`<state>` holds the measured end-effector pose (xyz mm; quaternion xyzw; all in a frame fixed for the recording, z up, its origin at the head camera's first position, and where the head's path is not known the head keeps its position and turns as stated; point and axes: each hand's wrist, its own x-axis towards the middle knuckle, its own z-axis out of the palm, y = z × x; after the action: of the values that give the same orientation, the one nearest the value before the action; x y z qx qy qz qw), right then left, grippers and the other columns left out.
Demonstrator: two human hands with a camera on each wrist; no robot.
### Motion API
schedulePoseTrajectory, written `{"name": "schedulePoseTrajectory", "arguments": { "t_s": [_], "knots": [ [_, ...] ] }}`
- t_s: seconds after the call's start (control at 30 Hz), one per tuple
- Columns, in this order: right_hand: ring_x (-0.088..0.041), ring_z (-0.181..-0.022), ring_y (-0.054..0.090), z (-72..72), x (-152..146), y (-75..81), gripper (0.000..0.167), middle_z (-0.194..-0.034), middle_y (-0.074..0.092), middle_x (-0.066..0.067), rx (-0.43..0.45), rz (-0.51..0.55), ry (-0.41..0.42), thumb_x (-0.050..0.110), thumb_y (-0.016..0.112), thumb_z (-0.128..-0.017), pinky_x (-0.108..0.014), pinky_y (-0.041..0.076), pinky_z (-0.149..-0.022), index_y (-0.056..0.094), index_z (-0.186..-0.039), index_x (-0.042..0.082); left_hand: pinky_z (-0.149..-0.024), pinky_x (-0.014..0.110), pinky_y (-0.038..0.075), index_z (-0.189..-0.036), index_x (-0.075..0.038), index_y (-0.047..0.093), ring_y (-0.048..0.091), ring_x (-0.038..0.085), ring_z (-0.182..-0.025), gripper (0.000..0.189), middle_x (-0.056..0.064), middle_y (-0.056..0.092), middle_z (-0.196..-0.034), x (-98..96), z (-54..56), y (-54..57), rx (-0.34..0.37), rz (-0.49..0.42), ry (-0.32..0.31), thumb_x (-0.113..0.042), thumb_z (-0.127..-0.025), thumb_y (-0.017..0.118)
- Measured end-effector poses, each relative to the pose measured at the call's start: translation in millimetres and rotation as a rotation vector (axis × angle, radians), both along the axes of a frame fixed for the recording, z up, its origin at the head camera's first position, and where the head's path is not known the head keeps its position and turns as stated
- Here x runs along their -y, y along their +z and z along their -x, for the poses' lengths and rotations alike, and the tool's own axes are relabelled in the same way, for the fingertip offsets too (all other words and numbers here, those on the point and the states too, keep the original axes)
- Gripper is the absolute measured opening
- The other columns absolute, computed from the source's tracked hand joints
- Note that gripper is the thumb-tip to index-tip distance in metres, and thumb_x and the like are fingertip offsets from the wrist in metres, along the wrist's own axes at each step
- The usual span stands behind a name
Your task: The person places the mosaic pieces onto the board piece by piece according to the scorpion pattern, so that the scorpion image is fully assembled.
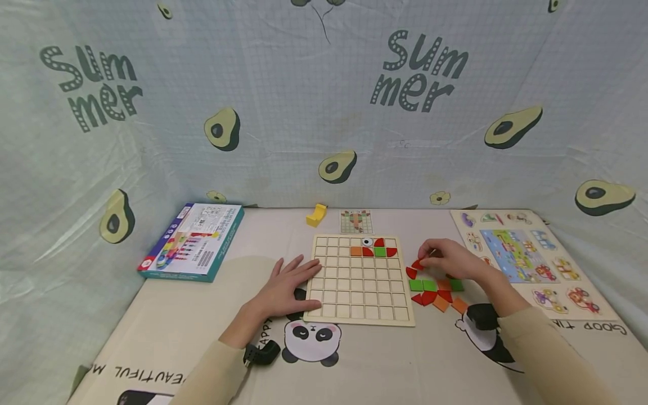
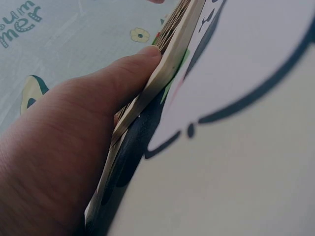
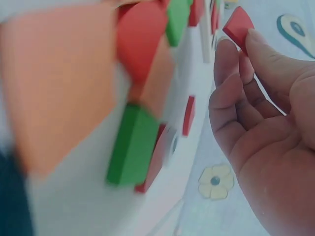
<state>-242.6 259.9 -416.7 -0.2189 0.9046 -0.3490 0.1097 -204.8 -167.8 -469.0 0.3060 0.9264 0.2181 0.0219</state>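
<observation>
My left hand lies with spread fingers along the left edge of a wooden grid board; in the left wrist view its thumb rests on the rim. Between thumb and fingertips, my right hand pinches a red rounded-edge piece, just right of the board. Another red piece lies below those fingertips. In the board's upper right sit an orange square, a green square, a white eye piece and several red rounded pieces.
Loose green squares, orange squares and red pieces lie right of the board. Behind it are a pattern card and a yellow curved block. A box lies far left, a picture puzzle board right.
</observation>
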Motion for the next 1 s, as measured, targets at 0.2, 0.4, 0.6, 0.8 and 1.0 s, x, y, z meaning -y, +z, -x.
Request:
{"name": "schedulePoseTrajectory", "arguments": {
  "t_s": [0.2, 0.4, 0.6, 0.8, 1.0],
  "knots": [
    [-0.022, -0.084, 0.06, 9.3, 21.8, 3.2, 0.007, -0.092, 0.064, -0.002, 0.013, 0.055, 0.009, 0.013, 0.068, -0.098, -0.032, 0.051, -0.075, 0.065, -0.1, 0.007, -0.117, 0.063, 0.002, -0.156, -0.018, 0.043, 0.017, 0.031, -0.152, 0.087, -0.001, 0.035, -0.161, 0.8, 0.3, -0.5, -0.005, -0.003, -0.005, -0.064, -0.086, 0.066],
    [-0.024, -0.084, 0.063, 19.1, 46.1, 4.7, 0.006, -0.094, 0.065, -0.003, 0.016, 0.086, 0.052, 0.011, 0.066, -0.099, -0.037, 0.052, -0.081, 0.066, -0.101, 0.005, -0.117, 0.063, 0.001, -0.156, -0.019, 0.042, 0.016, 0.031, -0.152, 0.087, -0.002, 0.035, -0.161, 0.9, 0.5, -0.8, 0.0, 0.0, -0.005, -0.064, -0.086, 0.066],
    [-0.023, -0.084, 0.063, 26.9, 70.0, 5.7, 0.006, -0.096, 0.065, -0.005, -0.009, 0.11, 0.078, 0.007, 0.066, -0.098, -0.038, 0.052, -0.081, 0.067, -0.101, 0.002, -0.117, 0.063, 0.001, -0.156, -0.018, 0.043, 0.016, 0.031, -0.152, 0.087, -0.001, 0.035, -0.162, 0.3, 0.3, -0.2, 0.004, 0.0, -0.001, -0.064, -0.086, 0.066],
    [-0.024, -0.086, 0.062, 33.7, 93.2, 5.8, 0.006, -0.097, 0.065, -0.005, 0.032, 0.106, 0.078, 0.007, 0.066, -0.098, -0.038, 0.051, -0.081, 0.067, -0.101, 0.002, -0.117, 0.063, 0.001, -0.156, -0.02, 0.042, 0.015, 0.03, -0.152, 0.087, -0.002, 0.034, -0.162, 0.3, 0.0, -1.1, 0.006, 0.008, 0.006, -0.065, -0.086, 0.066],
    [-0.021, -0.089, 0.061, 40.8, 111.9, 7.5, 0.005, -0.098, 0.066, -0.004, 0.031, 0.077, 0.082, 0.01, 0.067, -0.098, -0.038, 0.051, -0.084, 0.067, -0.1, 0.006, -0.117, 0.064, 0.001, -0.156, -0.02, 0.042, 0.015, 0.03, -0.153, 0.087, -0.003, 0.034, -0.162, -0.1, 1.0, -1.5, 0.006, 0.008, 0.008, -0.066, -0.086, 0.065]
  ]
}}
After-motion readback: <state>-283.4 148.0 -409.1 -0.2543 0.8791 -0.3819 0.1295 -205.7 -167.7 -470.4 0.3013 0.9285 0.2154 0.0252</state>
